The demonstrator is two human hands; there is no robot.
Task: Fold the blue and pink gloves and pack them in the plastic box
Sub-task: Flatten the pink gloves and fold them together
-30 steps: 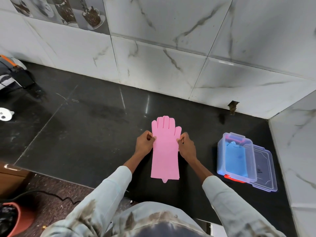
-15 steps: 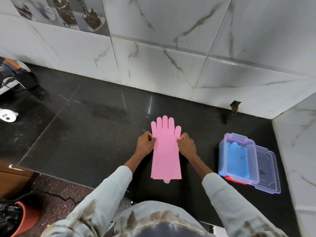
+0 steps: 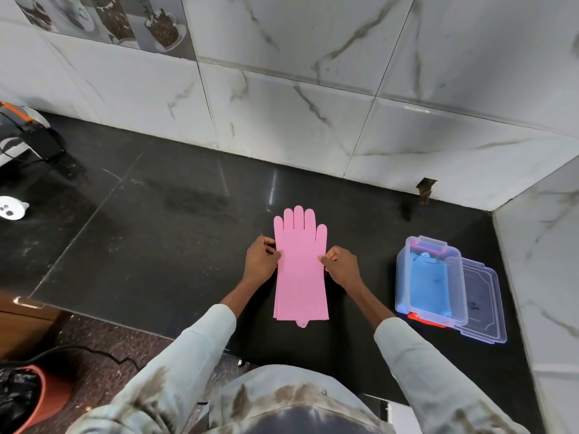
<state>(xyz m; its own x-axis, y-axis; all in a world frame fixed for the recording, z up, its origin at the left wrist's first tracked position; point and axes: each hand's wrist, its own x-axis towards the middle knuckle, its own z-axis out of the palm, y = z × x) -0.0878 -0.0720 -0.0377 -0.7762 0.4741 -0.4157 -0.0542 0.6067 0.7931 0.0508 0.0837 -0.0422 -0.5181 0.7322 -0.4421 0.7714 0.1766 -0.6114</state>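
Your blue gloves (image 3: 429, 285) already lie in the plastic box (image 3: 402, 274); your left hand (image 3: 261, 260) and right hand (image 3: 341, 266) pinch the unfolded pink gloves (image 3: 300, 270); folding and packing remain.

Black countertop (image 3: 125, 245), marble wall tiles (image 3: 282, 120), orange bin (image 3: 47, 399)

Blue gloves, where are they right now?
In the head view, the blue gloves lie inside the plastic box on the black counter, right of the pink gloves.
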